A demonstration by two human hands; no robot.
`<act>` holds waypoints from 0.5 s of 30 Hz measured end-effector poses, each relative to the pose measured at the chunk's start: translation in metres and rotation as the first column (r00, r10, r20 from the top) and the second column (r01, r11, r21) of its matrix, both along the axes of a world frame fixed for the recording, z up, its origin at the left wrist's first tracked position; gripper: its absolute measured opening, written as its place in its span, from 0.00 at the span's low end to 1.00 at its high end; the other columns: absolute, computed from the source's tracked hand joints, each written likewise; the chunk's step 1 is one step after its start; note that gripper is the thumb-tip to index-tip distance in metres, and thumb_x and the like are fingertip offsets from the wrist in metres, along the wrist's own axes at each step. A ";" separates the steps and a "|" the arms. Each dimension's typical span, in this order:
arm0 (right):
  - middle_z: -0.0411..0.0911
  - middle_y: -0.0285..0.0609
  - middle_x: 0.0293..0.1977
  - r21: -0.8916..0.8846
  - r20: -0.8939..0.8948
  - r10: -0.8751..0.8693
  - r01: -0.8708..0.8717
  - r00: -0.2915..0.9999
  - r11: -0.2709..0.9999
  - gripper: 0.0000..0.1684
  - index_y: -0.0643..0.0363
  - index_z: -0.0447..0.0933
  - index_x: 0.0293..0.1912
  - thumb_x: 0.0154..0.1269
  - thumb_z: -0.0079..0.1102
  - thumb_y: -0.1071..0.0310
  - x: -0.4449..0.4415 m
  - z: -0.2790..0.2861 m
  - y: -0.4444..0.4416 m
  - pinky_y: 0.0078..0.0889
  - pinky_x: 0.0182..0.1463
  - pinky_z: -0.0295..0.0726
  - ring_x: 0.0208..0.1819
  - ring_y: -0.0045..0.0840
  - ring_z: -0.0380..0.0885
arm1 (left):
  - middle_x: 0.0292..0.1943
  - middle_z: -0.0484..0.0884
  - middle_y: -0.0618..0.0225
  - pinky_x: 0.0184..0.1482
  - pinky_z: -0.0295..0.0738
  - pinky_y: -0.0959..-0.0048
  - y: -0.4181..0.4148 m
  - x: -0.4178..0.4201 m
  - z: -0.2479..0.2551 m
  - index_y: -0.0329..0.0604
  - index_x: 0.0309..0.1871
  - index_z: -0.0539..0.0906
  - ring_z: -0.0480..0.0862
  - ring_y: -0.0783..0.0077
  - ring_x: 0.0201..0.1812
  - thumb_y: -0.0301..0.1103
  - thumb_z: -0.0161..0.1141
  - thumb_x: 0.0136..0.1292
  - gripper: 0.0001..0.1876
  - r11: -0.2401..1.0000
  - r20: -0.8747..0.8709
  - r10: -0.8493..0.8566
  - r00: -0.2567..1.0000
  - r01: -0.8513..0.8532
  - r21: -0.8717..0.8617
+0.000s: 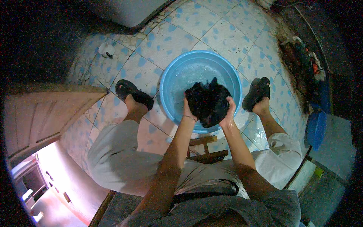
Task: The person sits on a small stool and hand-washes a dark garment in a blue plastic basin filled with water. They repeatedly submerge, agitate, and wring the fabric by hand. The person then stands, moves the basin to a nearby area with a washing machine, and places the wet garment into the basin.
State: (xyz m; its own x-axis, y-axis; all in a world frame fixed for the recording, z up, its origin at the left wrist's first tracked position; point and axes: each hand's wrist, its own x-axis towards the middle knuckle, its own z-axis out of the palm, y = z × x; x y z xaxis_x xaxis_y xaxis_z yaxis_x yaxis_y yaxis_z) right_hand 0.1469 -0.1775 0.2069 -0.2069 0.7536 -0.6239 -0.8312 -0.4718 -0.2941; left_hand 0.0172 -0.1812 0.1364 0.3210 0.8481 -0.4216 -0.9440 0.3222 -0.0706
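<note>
Between my two hands is a bunched black cloth (208,102), dark and wet-looking, held over the near half of a round blue plastic basin (167,73). My left hand (189,107) grips its left side, with a thin bracelet at the wrist. On the other side, my right hand (229,110) presses in with the fingers curled round the edge. Cloudy, slightly foamy water (195,71) shows in the basin beyond the cloth. The cloth's underside is hidden, so I cannot tell whether it touches the water.
The basin stands on blue-patterned floor tiles (224,37) between my feet in black clogs (136,95). A small wooden stool (207,156) is close in front of me. A white cup (106,50) sits at upper left, a wooden door (54,116) at left, a blue tub (316,130) at right.
</note>
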 end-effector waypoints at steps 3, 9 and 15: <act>0.76 0.44 0.41 -0.039 0.123 0.132 -0.128 0.984 0.991 0.22 0.61 0.73 0.45 0.52 0.51 0.57 0.001 0.005 -0.016 0.39 0.46 0.75 0.41 0.34 0.76 | 0.57 0.70 0.61 0.58 0.65 0.54 -0.001 -0.005 -0.001 0.47 0.58 0.70 0.70 0.57 0.56 0.61 0.41 0.63 0.31 0.994 0.131 0.015 0.991 -0.029 0.107; 0.73 0.46 0.42 0.072 0.436 0.397 -0.470 0.808 0.880 0.24 0.65 0.74 0.44 0.48 0.52 0.62 0.008 0.010 -0.034 0.33 0.50 0.75 0.47 0.31 0.73 | 0.57 0.70 0.61 0.57 0.67 0.56 -0.004 -0.015 -0.011 0.46 0.59 0.69 0.70 0.58 0.56 0.59 0.41 0.63 0.30 0.979 0.123 -0.118 0.985 0.096 0.177; 0.71 0.43 0.48 0.162 0.749 0.474 -0.822 0.463 0.546 0.26 0.60 0.73 0.48 0.44 0.52 0.71 0.020 -0.003 -0.021 0.30 0.59 0.64 0.54 0.32 0.68 | 0.57 0.70 0.62 0.57 0.67 0.57 -0.005 -0.024 -0.020 0.46 0.59 0.69 0.70 0.59 0.57 0.59 0.42 0.63 0.30 0.970 0.021 -0.203 0.979 0.198 0.144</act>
